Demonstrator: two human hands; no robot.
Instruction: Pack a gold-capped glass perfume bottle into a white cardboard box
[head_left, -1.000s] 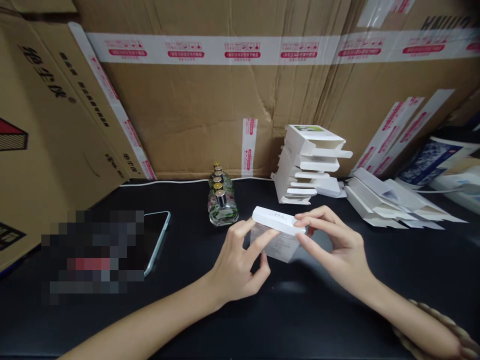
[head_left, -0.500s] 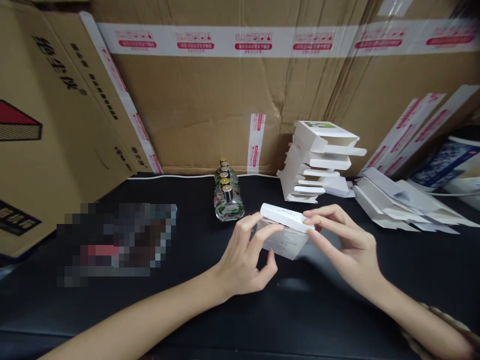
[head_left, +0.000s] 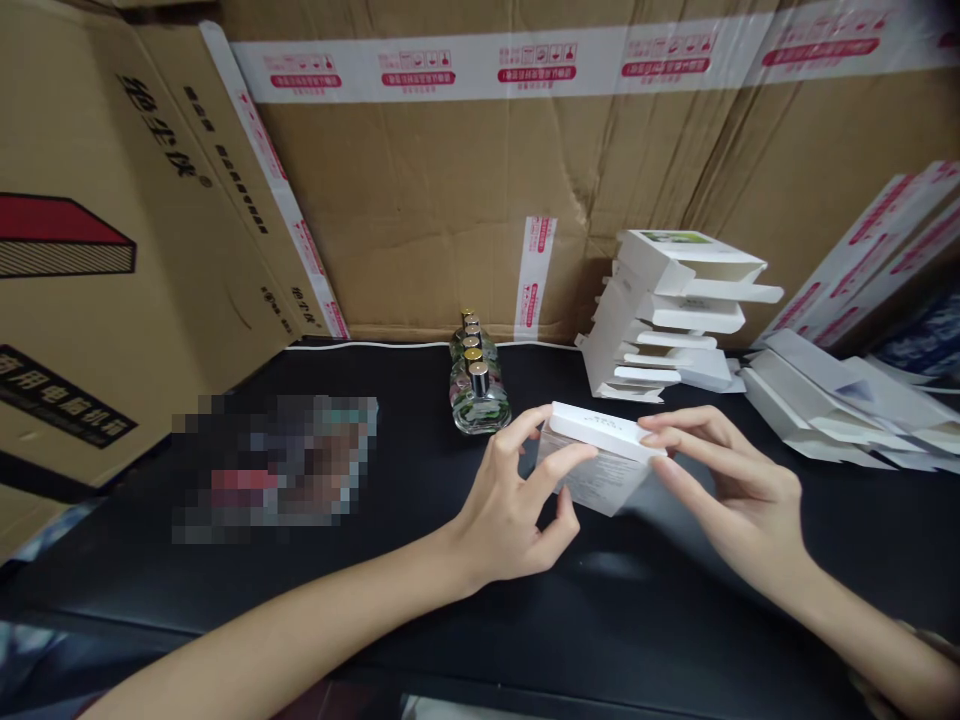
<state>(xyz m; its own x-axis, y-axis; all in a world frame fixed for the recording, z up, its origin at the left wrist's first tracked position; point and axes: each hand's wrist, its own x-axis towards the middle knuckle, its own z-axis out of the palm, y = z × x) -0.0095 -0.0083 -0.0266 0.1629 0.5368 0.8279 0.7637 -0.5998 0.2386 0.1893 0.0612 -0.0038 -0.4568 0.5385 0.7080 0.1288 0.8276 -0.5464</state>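
Note:
A small white carton point(head_left: 600, 465) with fine print on its side is held just above the black tabletop point(head_left: 420, 590). My left hand point(head_left: 517, 505) grips its left end with fingers and thumb. My right hand point(head_left: 731, 490) holds its right end, fingertips pressed on the top flap. A row of glass perfume bottles point(head_left: 474, 385) with gold and silver caps stands just behind and left of the carton.
A stack of open white cartons point(head_left: 664, 315) sits behind the hands. Flat folded cartons point(head_left: 840, 400) lie at the right. Large taped cardboard boxes point(head_left: 465, 180) wall in the back and left. A blurred-out object point(head_left: 277, 465) lies on the table at left.
The camera view has shifted, so everything sits further right in the frame. Both hands keep the same grip on the white carton, and it stays above the table.

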